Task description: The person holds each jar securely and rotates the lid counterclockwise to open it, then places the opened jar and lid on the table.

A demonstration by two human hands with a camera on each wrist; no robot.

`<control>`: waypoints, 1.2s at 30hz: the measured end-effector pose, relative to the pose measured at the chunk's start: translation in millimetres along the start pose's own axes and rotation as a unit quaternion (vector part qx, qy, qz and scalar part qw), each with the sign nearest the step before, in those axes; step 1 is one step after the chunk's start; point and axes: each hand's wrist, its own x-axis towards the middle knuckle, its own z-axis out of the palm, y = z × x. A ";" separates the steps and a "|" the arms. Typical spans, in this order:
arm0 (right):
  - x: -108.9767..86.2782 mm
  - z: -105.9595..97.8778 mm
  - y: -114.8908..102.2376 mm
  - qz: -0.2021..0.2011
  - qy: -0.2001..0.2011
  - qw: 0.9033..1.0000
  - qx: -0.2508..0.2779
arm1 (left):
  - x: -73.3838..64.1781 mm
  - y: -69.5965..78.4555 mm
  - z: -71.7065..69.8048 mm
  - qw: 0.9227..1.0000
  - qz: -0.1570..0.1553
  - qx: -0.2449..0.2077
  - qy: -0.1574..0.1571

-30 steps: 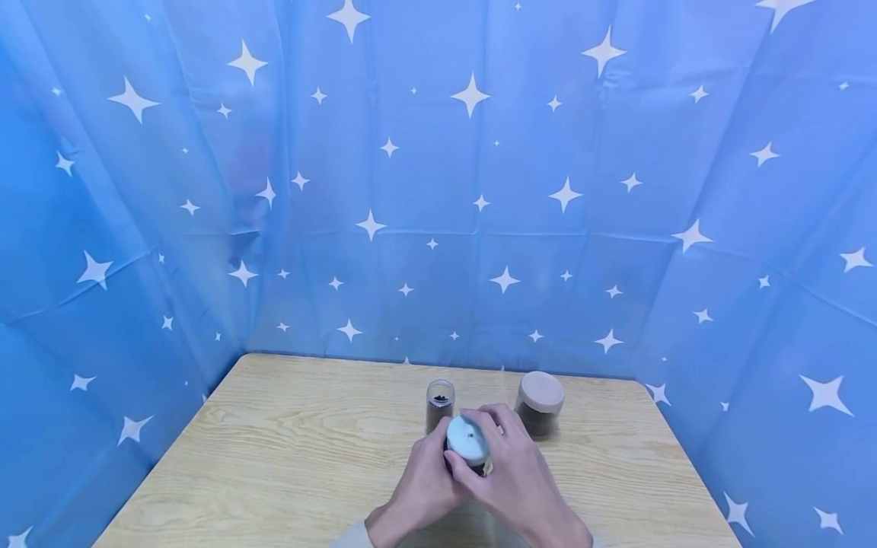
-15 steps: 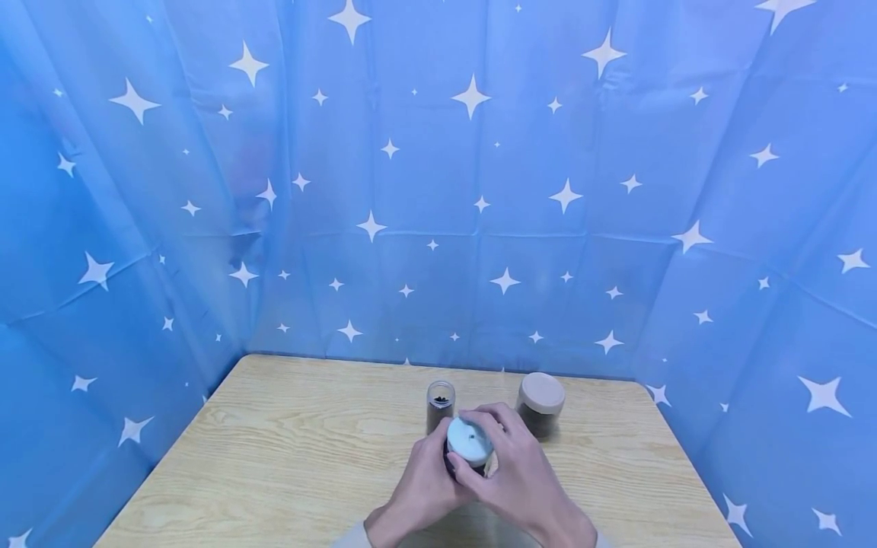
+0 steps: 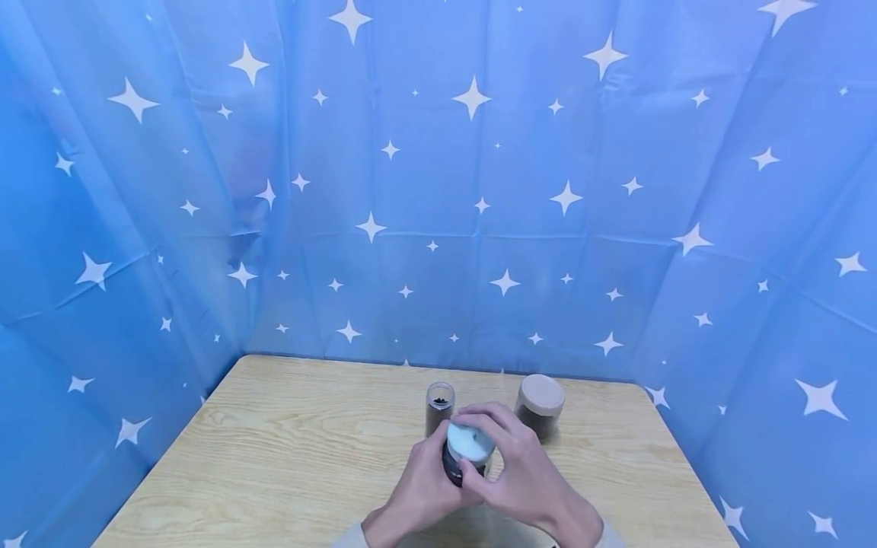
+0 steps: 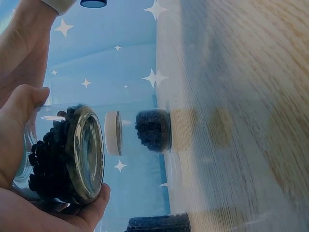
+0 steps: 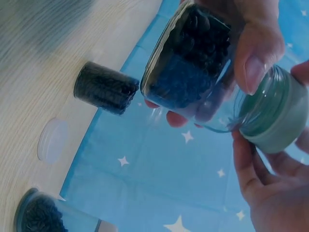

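Note:
A clear glass jar of small dark pieces is held off the table. My left hand grips its body from the left, with its thumb and fingers round the glass in the left wrist view. The jar's pale blue lid sits at its mouth. Over that lid, the fingers and thumb of my right hand curl round the rim. In the right wrist view the lid is at the threaded neck; how tightly it fits cannot be told.
Just behind my hands stands a narrow glass jar without a lid, holding dark pieces. To its right is a wider jar with a whitish lid. A loose translucent lid lies on the wooden table. Starry blue curtains enclose the table's back and sides.
My right hand has turned slightly round the blue lid, its wrist shifting right and its thumb moving across the rim. The left hand keeps its grip on the jar.

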 end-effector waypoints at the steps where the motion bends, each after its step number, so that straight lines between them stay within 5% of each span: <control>1: 0.4 -0.2 0.1 -0.003 -0.001 1.000 0.001 | -0.1 -0.2 -0.1 1.000 -0.001 -0.002 -0.001; 36: 3.5 -0.4 0.6 -0.027 -0.019 0.999 0.012 | -0.9 -1.0 -2.5 1.000 0.003 -0.013 -0.007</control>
